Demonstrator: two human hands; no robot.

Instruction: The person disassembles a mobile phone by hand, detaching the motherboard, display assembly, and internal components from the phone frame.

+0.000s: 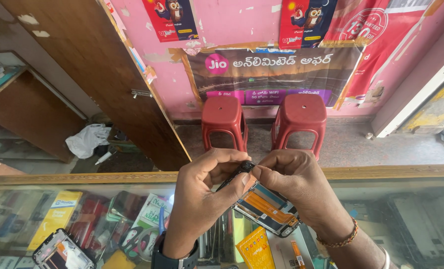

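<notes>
From where I stand, the left hand (197,199) pinches a small black part (245,166) at the top edge of an opened phone (268,209), held up over the glass surface (82,199). The right hand (296,187) grips the phone's frame. It looks light, thin and fragile; best held by its edges.

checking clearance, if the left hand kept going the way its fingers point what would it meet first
The left hand points right, toward the right hand. It would likely meet the small black part pinched between them, then the right fingertips; they already nearly touch.
</notes>
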